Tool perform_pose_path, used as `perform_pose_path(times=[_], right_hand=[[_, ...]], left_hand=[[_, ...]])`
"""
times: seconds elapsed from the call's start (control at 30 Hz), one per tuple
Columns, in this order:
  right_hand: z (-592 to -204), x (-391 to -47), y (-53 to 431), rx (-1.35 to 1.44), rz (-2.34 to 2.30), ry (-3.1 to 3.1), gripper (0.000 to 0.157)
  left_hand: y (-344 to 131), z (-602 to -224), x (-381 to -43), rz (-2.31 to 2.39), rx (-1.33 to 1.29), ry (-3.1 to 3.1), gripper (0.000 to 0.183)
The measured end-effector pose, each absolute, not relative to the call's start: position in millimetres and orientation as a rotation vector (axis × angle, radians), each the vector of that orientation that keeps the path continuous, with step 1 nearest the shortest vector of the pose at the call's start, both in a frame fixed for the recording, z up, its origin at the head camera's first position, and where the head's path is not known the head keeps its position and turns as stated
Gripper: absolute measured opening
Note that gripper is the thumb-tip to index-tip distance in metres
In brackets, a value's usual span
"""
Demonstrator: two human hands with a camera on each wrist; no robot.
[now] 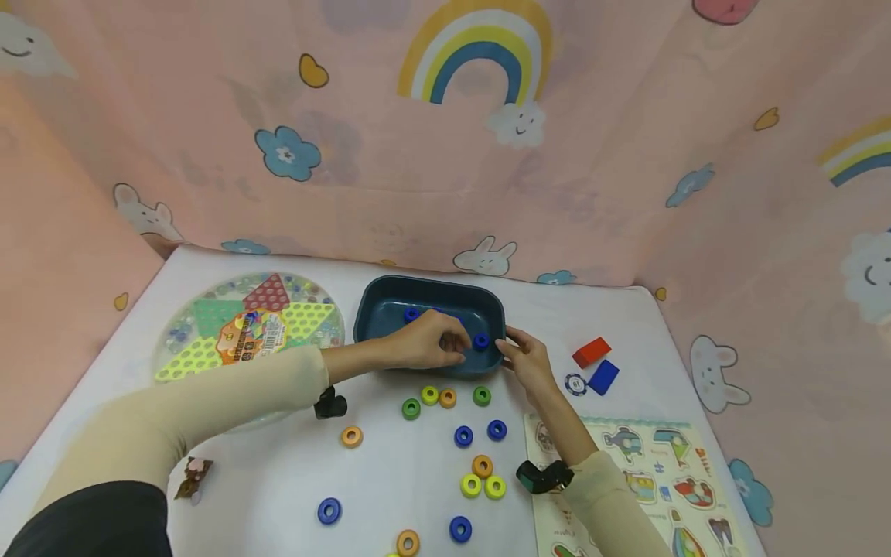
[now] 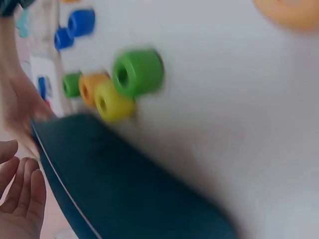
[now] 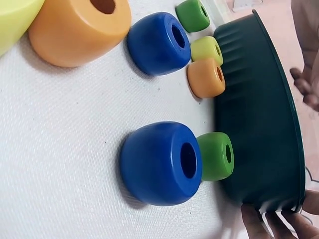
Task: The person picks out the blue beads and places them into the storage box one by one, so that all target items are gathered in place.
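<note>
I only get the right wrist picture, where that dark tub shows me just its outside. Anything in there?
Observer: Yes, the head view shows blue beads inside the tub.
Visitor: And what's over to the right of the right hand?
Observer: A red block, with a blue block beside it.
Visitor: How about left of the tub?
Observer: A round board with a colourful star pattern.
</note>
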State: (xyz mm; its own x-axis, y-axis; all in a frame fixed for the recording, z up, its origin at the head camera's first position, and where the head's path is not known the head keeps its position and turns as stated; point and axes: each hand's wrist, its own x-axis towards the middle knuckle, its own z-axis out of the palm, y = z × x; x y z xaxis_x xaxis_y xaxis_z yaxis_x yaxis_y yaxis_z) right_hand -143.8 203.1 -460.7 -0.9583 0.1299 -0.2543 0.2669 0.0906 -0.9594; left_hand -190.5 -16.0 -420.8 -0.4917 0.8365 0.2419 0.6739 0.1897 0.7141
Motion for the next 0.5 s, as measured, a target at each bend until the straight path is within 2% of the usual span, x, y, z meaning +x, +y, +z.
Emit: perform_pose_path(times=[0.5], right_hand=[[-462, -142, 204, 0.311, -2.077, 2.243, 0.04]], left_hand=[[-5, -458, -130, 1.03, 1.471, 2.104, 0.03]])
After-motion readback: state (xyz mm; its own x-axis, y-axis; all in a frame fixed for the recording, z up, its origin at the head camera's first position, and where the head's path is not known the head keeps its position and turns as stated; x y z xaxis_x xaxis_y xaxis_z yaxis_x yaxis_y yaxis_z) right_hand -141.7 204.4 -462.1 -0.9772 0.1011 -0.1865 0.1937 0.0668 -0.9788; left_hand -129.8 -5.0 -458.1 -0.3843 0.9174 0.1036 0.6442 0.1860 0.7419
